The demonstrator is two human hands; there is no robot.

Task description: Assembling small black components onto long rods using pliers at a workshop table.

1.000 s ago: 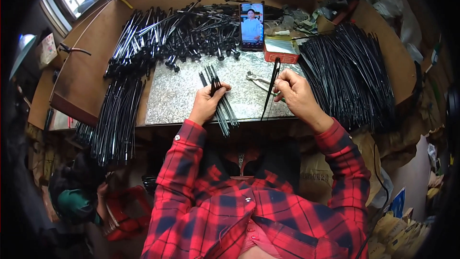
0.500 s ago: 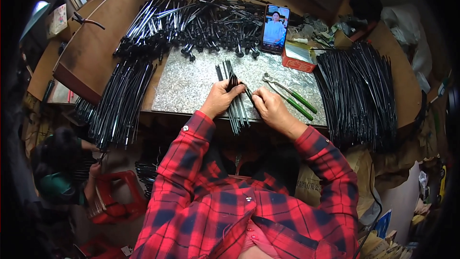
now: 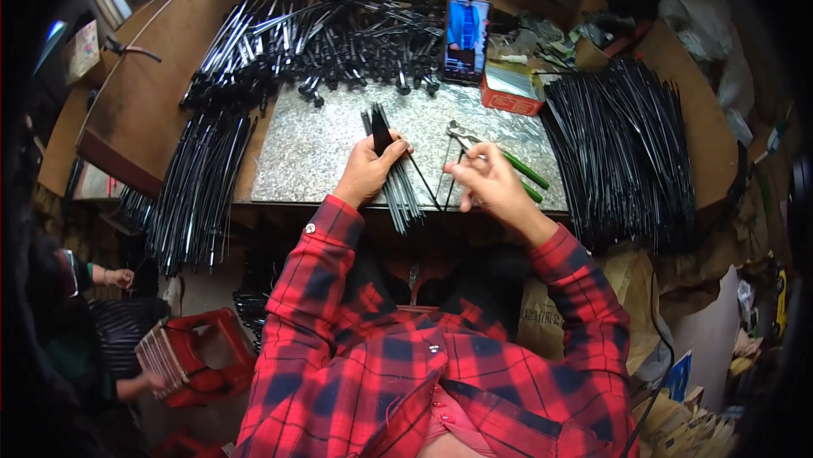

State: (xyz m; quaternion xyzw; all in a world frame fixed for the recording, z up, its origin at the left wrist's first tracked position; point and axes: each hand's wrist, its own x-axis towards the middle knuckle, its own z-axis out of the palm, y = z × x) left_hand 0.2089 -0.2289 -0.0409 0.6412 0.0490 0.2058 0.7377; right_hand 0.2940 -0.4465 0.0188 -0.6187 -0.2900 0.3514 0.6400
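My left hand [image 3: 371, 168] is closed around a bundle of thin black rods [image 3: 401, 195], held slantwise over the near edge of a shiny metal sheet [image 3: 309, 149]. One rod [image 3: 425, 180] splays out from the bundle toward the right. My right hand [image 3: 495, 187] is a little to the right, its fingers apart, with no rod plainly gripped. A thin dark line stands beside its fingertips; I cannot tell whether it is another rod or a shadow. Pincers with green handles [image 3: 529, 172] lie on the sheet, partly behind my right hand.
Black rods are heaped at the right [image 3: 622, 153] and left [image 3: 199, 187]. Behind lies a pile of metal shafts with black fittings [image 3: 339, 39]. A lit phone [image 3: 465, 41] leans beside a red box [image 3: 511, 102]. At lower left, another person sits near a red stool [image 3: 207, 365].
My right hand has loosened from its pinch at a rod and drawn slightly away from my left hand. The view has shifted a little. The other person at lower left has moved their hands apart.
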